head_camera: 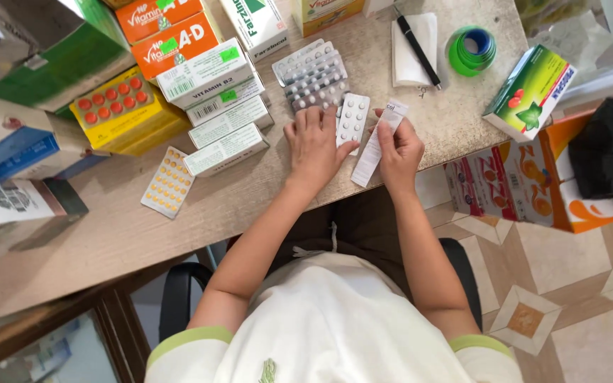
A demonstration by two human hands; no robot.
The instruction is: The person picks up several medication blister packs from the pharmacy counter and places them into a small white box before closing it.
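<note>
My left hand (314, 145) lies flat on the wooden table (108, 234), its thumb and fingers on a white blister pack of pills (352, 117). My right hand (399, 150) pinches a narrow white paper strip (377, 142) that stands up from the table edge. Just beyond my hands lies a fanned stack of silver blister packs (313, 76).
Several white medicine boxes (221, 106) are stacked at the left, with orange boxes (168, 35) behind and a yellow pill blister (169, 182) nearer. A black pen (418, 48) lies on white paper, next to a green tape roll (471, 50) and a green box (530, 91). Printed cartons (519, 181) stand on the tiled floor.
</note>
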